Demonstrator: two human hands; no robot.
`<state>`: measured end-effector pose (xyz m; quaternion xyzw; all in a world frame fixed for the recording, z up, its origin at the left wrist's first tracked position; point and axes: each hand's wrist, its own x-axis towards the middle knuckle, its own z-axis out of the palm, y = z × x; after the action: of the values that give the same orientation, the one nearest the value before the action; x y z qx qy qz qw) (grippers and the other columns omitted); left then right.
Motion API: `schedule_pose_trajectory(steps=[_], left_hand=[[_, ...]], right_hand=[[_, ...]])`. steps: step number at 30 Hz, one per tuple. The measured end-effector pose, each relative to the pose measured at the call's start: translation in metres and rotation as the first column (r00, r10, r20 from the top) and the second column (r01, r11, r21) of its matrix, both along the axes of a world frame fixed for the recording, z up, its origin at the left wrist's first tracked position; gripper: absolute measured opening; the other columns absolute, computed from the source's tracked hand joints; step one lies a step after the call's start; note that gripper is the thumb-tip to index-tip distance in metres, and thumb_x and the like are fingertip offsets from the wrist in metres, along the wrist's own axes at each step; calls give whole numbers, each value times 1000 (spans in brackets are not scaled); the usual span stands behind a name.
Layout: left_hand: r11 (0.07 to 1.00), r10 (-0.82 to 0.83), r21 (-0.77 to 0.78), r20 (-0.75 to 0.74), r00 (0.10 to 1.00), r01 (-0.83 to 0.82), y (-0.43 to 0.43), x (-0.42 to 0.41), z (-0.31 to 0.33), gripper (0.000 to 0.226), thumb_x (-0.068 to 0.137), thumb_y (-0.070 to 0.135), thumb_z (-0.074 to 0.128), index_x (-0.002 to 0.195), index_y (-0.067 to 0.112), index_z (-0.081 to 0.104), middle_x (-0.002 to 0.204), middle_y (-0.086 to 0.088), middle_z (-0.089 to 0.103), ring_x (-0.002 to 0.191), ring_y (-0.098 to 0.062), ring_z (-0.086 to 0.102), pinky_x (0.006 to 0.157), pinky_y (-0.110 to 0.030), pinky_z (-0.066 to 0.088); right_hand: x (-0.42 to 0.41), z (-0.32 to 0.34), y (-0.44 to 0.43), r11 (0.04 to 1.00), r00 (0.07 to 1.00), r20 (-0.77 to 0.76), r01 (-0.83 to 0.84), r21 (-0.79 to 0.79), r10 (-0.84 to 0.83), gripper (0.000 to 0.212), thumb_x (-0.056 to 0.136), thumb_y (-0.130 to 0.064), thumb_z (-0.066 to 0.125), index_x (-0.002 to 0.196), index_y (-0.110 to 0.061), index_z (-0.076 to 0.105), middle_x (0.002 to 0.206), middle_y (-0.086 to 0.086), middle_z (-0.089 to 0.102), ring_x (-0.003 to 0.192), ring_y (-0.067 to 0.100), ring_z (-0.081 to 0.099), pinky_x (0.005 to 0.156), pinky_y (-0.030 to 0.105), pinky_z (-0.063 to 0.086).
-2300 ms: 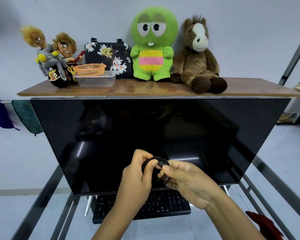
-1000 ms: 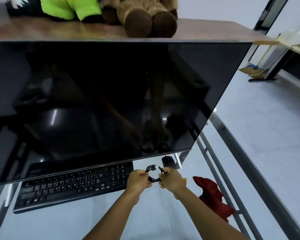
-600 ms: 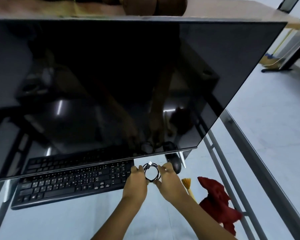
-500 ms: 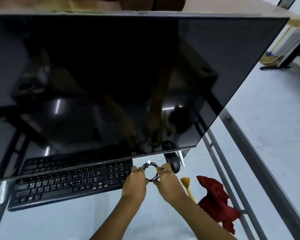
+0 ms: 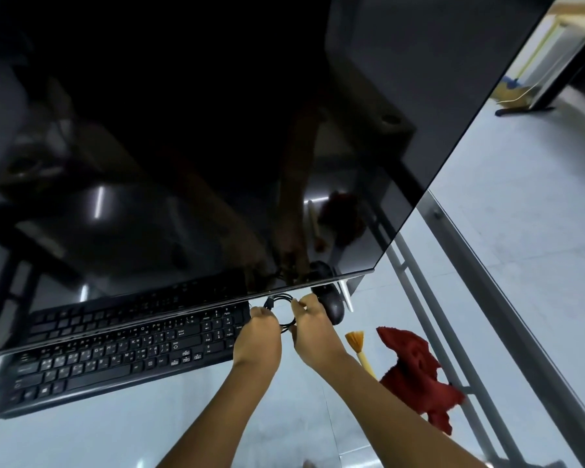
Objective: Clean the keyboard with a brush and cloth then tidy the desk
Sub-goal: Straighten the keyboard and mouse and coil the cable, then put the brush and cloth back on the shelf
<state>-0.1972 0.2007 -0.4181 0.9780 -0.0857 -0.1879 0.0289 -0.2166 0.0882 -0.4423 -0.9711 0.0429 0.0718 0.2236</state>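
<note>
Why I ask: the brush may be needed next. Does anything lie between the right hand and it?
Nothing visible does. The brush lies on the glass desk just right of the right hand; the red cloth sits beyond it. That hand and the left hand grip a coiled cable.

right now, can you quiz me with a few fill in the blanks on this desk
The left hand and right hand hold a coiled black ____ between them.
The brush lies just left of the ____ cloth.
The mouse sits off the ____ end of the keyboard.
Missing words: cable; red; right.
</note>
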Motion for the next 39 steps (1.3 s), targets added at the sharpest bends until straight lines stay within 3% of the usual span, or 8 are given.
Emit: schedule_pose_trajectory(steps=[9,15,18,22,28,32,36,39], left_hand=[[971,-164,-180,-27,986,156,-52,-36,31,34,100,37,41,117,11,55,112,-7,64,104,-26,62,76,-32,47],[946,-150,-317,-243,958,68,-107,-52,13,45,97,47,42,124,14,57,118,-5,65,107,-25,62,85,-33,51],[945,-114,-326,-273,955,19,-120,-57,4,46,96,45,45,130,16,52,119,-6,65,102,-26,65,84,-37,56],[932,-25,-353,-286,958,-81,-128,-59,-4,41,95,35,53,133,18,50,118,-3,66,97,-23,68,79,-34,59],[904,73,-370,-361,930,-215,-125,-56,-2,26,92,26,52,113,11,54,93,-5,69,70,-20,70,61,-28,59],[871,57,-432,-388,920,-236,-125,-56,9,27,90,30,50,110,13,55,84,-2,66,65,-15,66,57,-26,56],[826,-1,-530,-342,940,-192,-146,-50,45,23,88,34,47,93,15,58,73,1,62,61,-16,62,61,-30,56],[793,-56,-596,-277,959,-125,-177,-44,92,33,88,43,42,93,16,60,79,-1,66,68,-19,66,63,-33,58]], right_hand=[[-61,47,-93,945,936,133,320,69,-327,35,89,-11,61,125,-11,61,124,8,55,104,28,61,89,33,52],[-106,58,-161,873,854,-187,485,-54,-486,20,90,-31,60,77,-17,64,83,0,66,75,19,62,71,36,55],[-122,55,-155,887,836,-308,456,-66,-453,34,84,-54,63,94,-22,62,91,-5,64,81,13,63,75,30,56],[-119,36,-128,867,861,-161,442,-228,-482,69,77,-76,50,117,-20,56,111,-3,61,99,17,61,90,32,50],[-99,23,-124,863,873,-113,435,-258,-475,31,101,-36,41,120,-12,51,118,6,61,96,23,65,84,31,51],[-103,44,-158,846,838,-143,534,18,-526,22,101,-23,42,103,-13,61,91,7,69,78,22,65,70,31,53],[-104,94,-197,792,803,1,588,165,-596,16,100,-20,46,102,-16,62,76,-4,62,62,6,55,49,12,38],[-99,145,-228,775,771,125,591,223,-624,16,101,-21,45,87,-17,53,69,0,60,61,20,59,48,19,42]])
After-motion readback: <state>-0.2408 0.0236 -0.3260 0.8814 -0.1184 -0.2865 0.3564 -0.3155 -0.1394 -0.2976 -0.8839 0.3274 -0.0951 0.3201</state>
